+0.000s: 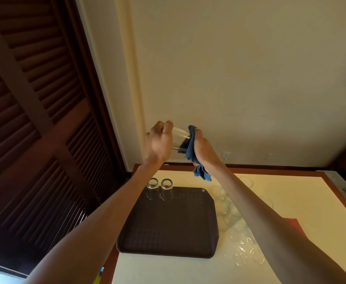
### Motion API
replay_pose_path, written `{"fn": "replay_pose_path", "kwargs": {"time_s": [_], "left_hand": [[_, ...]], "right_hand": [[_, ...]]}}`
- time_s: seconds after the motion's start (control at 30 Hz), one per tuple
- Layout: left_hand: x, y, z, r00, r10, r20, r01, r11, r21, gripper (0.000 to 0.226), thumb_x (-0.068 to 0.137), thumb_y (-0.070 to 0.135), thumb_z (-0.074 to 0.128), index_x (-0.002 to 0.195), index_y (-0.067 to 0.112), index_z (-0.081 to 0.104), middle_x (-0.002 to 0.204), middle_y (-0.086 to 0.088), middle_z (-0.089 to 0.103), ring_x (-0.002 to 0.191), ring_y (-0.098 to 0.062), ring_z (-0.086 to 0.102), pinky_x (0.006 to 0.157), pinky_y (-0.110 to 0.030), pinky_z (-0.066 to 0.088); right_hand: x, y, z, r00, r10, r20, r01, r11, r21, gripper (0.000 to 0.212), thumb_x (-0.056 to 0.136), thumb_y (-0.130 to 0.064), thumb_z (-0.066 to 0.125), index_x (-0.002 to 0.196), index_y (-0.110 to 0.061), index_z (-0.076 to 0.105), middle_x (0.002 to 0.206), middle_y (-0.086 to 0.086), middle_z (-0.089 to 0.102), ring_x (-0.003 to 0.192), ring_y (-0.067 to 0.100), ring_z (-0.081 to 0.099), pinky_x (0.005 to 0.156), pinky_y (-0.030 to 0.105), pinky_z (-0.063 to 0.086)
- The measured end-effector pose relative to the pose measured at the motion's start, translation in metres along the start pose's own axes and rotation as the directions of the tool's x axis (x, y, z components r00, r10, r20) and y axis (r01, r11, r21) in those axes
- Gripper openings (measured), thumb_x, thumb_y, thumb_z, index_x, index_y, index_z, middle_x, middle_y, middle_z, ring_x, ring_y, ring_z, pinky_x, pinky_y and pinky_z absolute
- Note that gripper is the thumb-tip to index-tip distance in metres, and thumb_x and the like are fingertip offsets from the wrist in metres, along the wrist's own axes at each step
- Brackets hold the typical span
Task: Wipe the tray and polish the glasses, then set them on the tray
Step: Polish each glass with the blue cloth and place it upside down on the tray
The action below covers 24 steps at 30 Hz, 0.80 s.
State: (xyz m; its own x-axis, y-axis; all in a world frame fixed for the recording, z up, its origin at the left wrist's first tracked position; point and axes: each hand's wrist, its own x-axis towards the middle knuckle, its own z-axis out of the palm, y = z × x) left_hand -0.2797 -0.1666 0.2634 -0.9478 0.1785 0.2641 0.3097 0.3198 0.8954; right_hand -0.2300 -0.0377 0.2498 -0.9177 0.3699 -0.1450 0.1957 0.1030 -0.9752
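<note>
Left hand (pixel 159 141) grips clear glass (pixel 178 138) raised above brown tray (pixel 168 222); right hand (pixel 203 149) clutches blue cloth (pixel 190 148) pushed into glass mouth. Two upturned glasses (pixel 159 184) at tray's far edge.

I see the tray (pixel 168 232) on the table (pixel 291 191), along its left edge. Two glasses (pixel 152 184) stand side by side on the tray's far left corner. A cluster (pixel 231 214) of glasses sits on the table just right of the tray, running from near the far edge toward me, partly behind my right arm. A mat (pixel 293 224) lies further right, under that arm. Above the table's far edge my left hand (pixel 159 142) holds a glass (pixel 179 138) on its side; my right hand (pixel 206 149), to its right, grips a cloth (pixel 190 148) tucked into the glass's right end. The wall (pixel 239 78) stands behind the table, the door (pixel 34 119) to its left
</note>
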Motion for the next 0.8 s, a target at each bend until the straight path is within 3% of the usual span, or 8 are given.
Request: {"fn": "replay_pose_path", "kwargs": {"time_s": [0.13, 0.3, 0.37, 0.47, 0.57, 0.67, 0.73, 0.8], "left_hand": [[-0.009, -0.014, -0.003, 0.947, 0.297, -0.12, -0.303, 0.952, -0.038, 0.033, 0.101, 0.039, 0.04, 0.08, 0.013, 0.045, 0.059, 0.002, 0.04, 0.053, -0.009, 0.035, 0.051, -0.029, 0.028], [0.002, -0.004, -0.001, 0.987, -0.134, 0.084, 0.141, 0.986, -0.086, 0.055, 0.085, 0.054, 0.031, 0.082, 0.004, 0.056, 0.077, -0.012, 0.054, 0.075, -0.025, 0.05, 0.07, -0.039, 0.04], [0.005, 0.002, -0.004, 0.976, -0.183, 0.117, 0.187, 0.982, -0.022, 0.054, 0.083, 0.056, 0.03, 0.08, 0.009, 0.056, 0.079, -0.009, 0.056, 0.076, -0.025, 0.052, 0.071, -0.037, 0.04], [-0.004, -0.001, -0.008, 0.992, 0.125, -0.021, -0.124, 0.991, 0.041, 0.044, 0.093, 0.051, 0.039, 0.078, 0.012, 0.051, 0.066, -0.001, 0.05, 0.059, -0.009, 0.043, 0.056, -0.027, 0.034], [-0.011, -0.01, -0.01, 0.918, 0.384, -0.096, -0.372, 0.92, 0.12, 0.04, 0.101, 0.046, 0.043, 0.079, 0.012, 0.047, 0.058, 0.002, 0.043, 0.052, -0.016, 0.038, 0.051, -0.028, 0.029], [-0.004, -0.01, -0.006, 0.993, 0.117, -0.004, -0.117, 0.993, -0.012, 0.045, 0.093, 0.051, 0.042, 0.084, 0.008, 0.053, 0.067, 0.003, 0.049, 0.062, -0.013, 0.044, 0.06, -0.031, 0.037], [0.001, -0.011, -0.004, 0.978, -0.172, 0.117, 0.183, 0.979, -0.09, 0.057, 0.085, 0.061, 0.04, 0.095, 0.009, 0.061, 0.08, -0.002, 0.057, 0.073, -0.019, 0.051, 0.069, -0.034, 0.041], [0.0, -0.017, -0.004, 0.951, -0.273, 0.148, 0.292, 0.948, -0.129, 0.06, 0.087, 0.064, 0.041, 0.104, 0.011, 0.063, 0.084, -0.002, 0.059, 0.075, -0.019, 0.052, 0.072, -0.034, 0.041]], "right_hand": [[0.001, -0.006, -0.002, 0.992, 0.098, 0.077, -0.095, 0.995, -0.036, 0.059, 0.102, -0.057, 0.02, 0.088, -0.008, 0.049, 0.069, 0.013, 0.046, 0.045, 0.016, 0.033, 0.044, 0.024, 0.027], [0.0, 0.006, 0.006, 0.986, -0.152, -0.068, 0.14, 0.978, -0.157, 0.07, 0.102, -0.057, 0.015, 0.088, -0.001, 0.055, 0.062, 0.011, 0.061, 0.047, 0.017, 0.058, 0.046, 0.031, 0.05], [-0.003, 0.009, 0.009, 0.986, -0.15, -0.079, 0.144, 0.987, -0.074, 0.068, 0.105, -0.053, 0.017, 0.087, -0.001, 0.057, 0.062, 0.011, 0.061, 0.046, 0.014, 0.057, 0.047, 0.028, 0.048], [-0.008, 0.0, 0.004, 0.995, 0.056, 0.079, -0.068, 0.987, 0.147, 0.061, 0.106, -0.051, 0.023, 0.081, -0.005, 0.055, 0.052, 0.005, 0.053, 0.036, 0.015, 0.043, 0.036, 0.021, 0.033], [-0.008, -0.004, -0.004, 0.941, 0.22, 0.259, -0.26, 0.957, 0.132, 0.058, 0.101, -0.055, 0.025, 0.081, -0.007, 0.05, 0.055, 0.006, 0.046, 0.039, 0.016, 0.032, 0.035, 0.021, 0.026], [0.0, 0.004, -0.001, 0.98, 0.147, 0.131, -0.154, 0.987, 0.049, 0.065, 0.101, -0.06, 0.027, 0.087, -0.004, 0.057, 0.067, 0.013, 0.058, 0.045, 0.019, 0.046, 0.043, 0.027, 0.038], [0.002, 0.014, 0.001, 1.0, -0.004, -0.008, 0.004, 0.998, -0.068, 0.068, 0.102, -0.059, 0.026, 0.09, -0.004, 0.065, 0.077, 0.015, 0.068, 0.06, 0.024, 0.061, 0.058, 0.037, 0.05], [0.001, 0.027, 0.0, 0.989, -0.139, -0.051, 0.132, 0.984, -0.119, 0.058, 0.103, -0.055, 0.029, 0.092, -0.012, 0.067, 0.085, 0.013, 0.071, 0.079, 0.029, 0.068, 0.08, 0.046, 0.055]]}}
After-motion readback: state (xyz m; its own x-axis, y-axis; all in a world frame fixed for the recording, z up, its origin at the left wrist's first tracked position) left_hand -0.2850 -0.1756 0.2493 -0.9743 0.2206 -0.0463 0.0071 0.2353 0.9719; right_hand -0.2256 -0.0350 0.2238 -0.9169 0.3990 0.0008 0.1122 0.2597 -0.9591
